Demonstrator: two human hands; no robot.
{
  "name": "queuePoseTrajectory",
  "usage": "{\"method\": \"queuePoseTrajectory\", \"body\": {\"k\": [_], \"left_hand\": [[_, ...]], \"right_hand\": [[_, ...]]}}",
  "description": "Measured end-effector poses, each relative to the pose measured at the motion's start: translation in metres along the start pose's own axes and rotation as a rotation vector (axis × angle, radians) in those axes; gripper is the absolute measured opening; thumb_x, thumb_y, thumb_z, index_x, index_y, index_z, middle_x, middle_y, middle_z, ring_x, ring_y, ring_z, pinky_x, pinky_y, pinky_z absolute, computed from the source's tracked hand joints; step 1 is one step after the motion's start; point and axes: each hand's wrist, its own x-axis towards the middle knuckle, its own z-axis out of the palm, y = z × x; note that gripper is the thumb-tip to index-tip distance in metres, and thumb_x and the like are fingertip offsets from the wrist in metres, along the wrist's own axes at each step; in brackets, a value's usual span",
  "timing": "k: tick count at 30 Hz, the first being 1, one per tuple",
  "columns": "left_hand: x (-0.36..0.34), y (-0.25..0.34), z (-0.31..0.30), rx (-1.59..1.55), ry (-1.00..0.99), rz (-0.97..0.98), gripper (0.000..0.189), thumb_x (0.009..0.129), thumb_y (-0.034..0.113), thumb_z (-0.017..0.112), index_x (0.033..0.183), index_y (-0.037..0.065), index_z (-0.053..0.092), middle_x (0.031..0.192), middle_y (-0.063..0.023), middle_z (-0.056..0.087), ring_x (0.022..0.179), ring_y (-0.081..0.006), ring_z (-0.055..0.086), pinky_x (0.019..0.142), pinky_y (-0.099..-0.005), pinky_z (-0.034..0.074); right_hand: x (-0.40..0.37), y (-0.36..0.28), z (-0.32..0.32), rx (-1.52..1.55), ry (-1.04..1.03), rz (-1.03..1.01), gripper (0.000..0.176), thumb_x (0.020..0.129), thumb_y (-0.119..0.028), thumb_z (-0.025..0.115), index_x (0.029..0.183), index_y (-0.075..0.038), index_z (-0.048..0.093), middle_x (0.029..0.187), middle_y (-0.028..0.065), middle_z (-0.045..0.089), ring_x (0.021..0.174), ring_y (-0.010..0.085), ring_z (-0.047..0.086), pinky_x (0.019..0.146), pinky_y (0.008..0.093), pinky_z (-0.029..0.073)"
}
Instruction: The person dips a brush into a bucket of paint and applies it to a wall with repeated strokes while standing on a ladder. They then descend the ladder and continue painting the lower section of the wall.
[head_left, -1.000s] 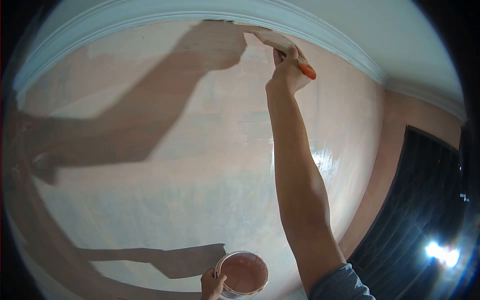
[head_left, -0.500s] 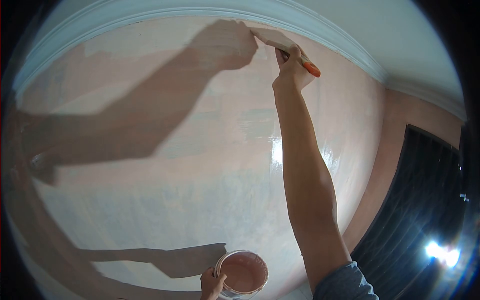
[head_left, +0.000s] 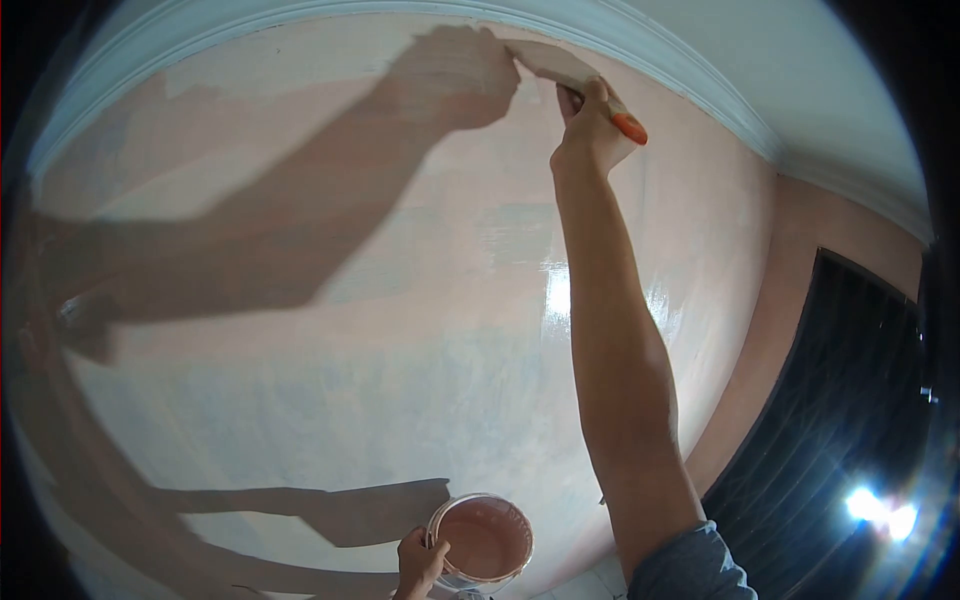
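My right hand (head_left: 596, 122) is raised high, its fingers closed round a paintbrush (head_left: 630, 128) with an orange handle end. The brush head points up and left, close to the wall just under the moulding, where its shadow meets it. Low in the view, my left hand (head_left: 422, 562) grips the rim of a paint bucket (head_left: 482, 578), thumb over the edge. Pinkish paint (head_left: 480, 540) lies inside the bucket.
Patchy pink and grey paint covers the wall (head_left: 400, 400). White cornice moulding (head_left: 690, 82) runs along its top, below the ceiling (head_left: 790, 90). A dark barred opening (head_left: 800, 400) and a bright lamp (head_left: 880, 512) are at the right. Large arm shadows cross the wall.
The brush and my right hand have shifted slightly up and to the right. The bucket in my left hand sits a touch higher and further left in view.
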Motion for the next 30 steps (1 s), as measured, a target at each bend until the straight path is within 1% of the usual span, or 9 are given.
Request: {"method": "queuePoseTrajectory", "body": {"k": [4, 9, 14, 17, 21, 23, 26, 29, 30], "left_hand": [[-0.004, 0.017, 0.000, -0.014, 0.000, -0.008, 0.015, 0.068, 0.009, 0.063, 0.065, -0.001, 0.051, 0.057, -0.0043, 0.050, 0.048, -0.0133, 0.050, 0.043, -0.0313, 0.043], [0.006, -0.006, 0.001, -0.087, -0.036, 0.008, 0.015, 0.068, 0.008, 0.062, 0.064, 0.000, 0.050, 0.057, -0.0041, 0.049, 0.046, -0.0133, 0.050, 0.040, -0.0310, 0.044], [-0.007, 0.016, 0.000, -0.149, -0.054, -0.062, 0.016, 0.069, 0.008, 0.063, 0.064, 0.000, 0.049, 0.058, -0.0034, 0.049, 0.045, -0.0134, 0.050, 0.040, -0.0309, 0.044], [0.006, 0.001, 0.003, -0.066, -0.049, -0.045, 0.016, 0.069, 0.008, 0.063, 0.065, 0.002, 0.049, 0.058, -0.0019, 0.048, 0.049, -0.0114, 0.047, 0.043, -0.0300, 0.041], [0.025, -0.028, 0.009, -0.001, -0.054, 0.010, 0.016, 0.069, 0.010, 0.063, 0.064, 0.002, 0.050, 0.057, -0.0022, 0.047, 0.051, -0.0111, 0.044, 0.047, -0.0301, 0.039], [0.037, -0.050, 0.014, -0.067, -0.103, -0.056, 0.016, 0.069, 0.011, 0.064, 0.064, 0.003, 0.051, 0.056, -0.0028, 0.047, 0.052, -0.0117, 0.043, 0.049, -0.0304, 0.037], [0.042, -0.061, 0.019, -0.057, -0.095, -0.013, 0.017, 0.069, 0.012, 0.064, 0.064, 0.002, 0.051, 0.056, -0.0033, 0.047, 0.052, -0.0120, 0.043, 0.050, -0.0307, 0.037], [0.043, -0.063, 0.019, -0.034, -0.090, -0.014, 0.017, 0.068, 0.012, 0.064, 0.065, 0.002, 0.051, 0.056, -0.0037, 0.048, 0.053, -0.0126, 0.043, 0.050, -0.0309, 0.037], [0.043, -0.064, 0.020, -0.034, -0.091, -0.015, 0.017, 0.068, 0.012, 0.064, 0.065, 0.002, 0.051, 0.056, -0.0037, 0.048, 0.053, -0.0126, 0.043, 0.050, -0.0309, 0.037]], "right_hand": [[-0.065, -0.017, -0.038, -0.094, 0.009, 0.108, 0.027, 0.089, -0.007, 0.057, 0.104, 0.014, 0.054, 0.105, 0.0198, 0.057, 0.093, 0.0239, 0.063, 0.084, 0.0329, 0.058], [-0.143, -0.060, -0.096, -0.305, 0.041, 0.233, 0.032, 0.090, -0.012, 0.058, 0.110, 0.013, 0.051, 0.108, 0.0181, 0.055, 0.099, 0.0222, 0.060, 0.089, 0.0326, 0.055], [-0.088, -0.045, -0.056, -0.094, -0.035, 0.110, 0.031, 0.088, -0.010, 0.060, 0.108, 0.013, 0.053, 0.105, 0.0176, 0.056, 0.096, 0.0217, 0.060, 0.089, 0.0346, 0.055], [-0.052, -0.007, -0.022, 0.015, -0.086, 0.039, 0.026, 0.087, -0.005, 0.057, 0.105, 0.014, 0.054, 0.101, 0.0180, 0.058, 0.093, 0.0250, 0.062, 0.088, 0.0345, 0.056], [-0.057, 0.017, 0.008, -0.041, -0.098, 0.016, 0.022, 0.087, -0.003, 0.059, 0.102, 0.013, 0.053, 0.102, 0.0212, 0.058, 0.092, 0.0281, 0.064, 0.088, 0.0381, 0.057], [-0.067, 0.029, 0.004, -0.134, -0.090, 0.005, 0.021, 0.088, -0.003, 0.057, 0.102, 0.012, 0.054, 0.101, 0.0211, 0.058, 0.089, 0.0270, 0.065, 0.086, 0.0364, 0.058], [-0.086, 0.038, -0.029, -0.071, -0.164, 0.019, 0.025, 0.087, -0.004, 0.057, 0.104, 0.014, 0.055, 0.101, 0.0188, 0.059, 0.093, 0.0259, 0.062, 0.087, 0.0355, 0.057], [-0.136, 0.022, -0.081, -0.129, -0.112, 0.075, 0.029, 0.088, -0.009, 0.062, 0.106, 0.013, 0.056, 0.102, 0.0189, 0.059, 0.094, 0.0248, 0.062, 0.086, 0.0360, 0.057], [-0.155, 0.010, -0.099, -0.175, -0.038, 0.147, 0.031, 0.088, -0.011, 0.063, 0.107, 0.012, 0.055, 0.103, 0.0185, 0.059, 0.094, 0.0245, 0.062, 0.087, 0.0349, 0.056]]}}
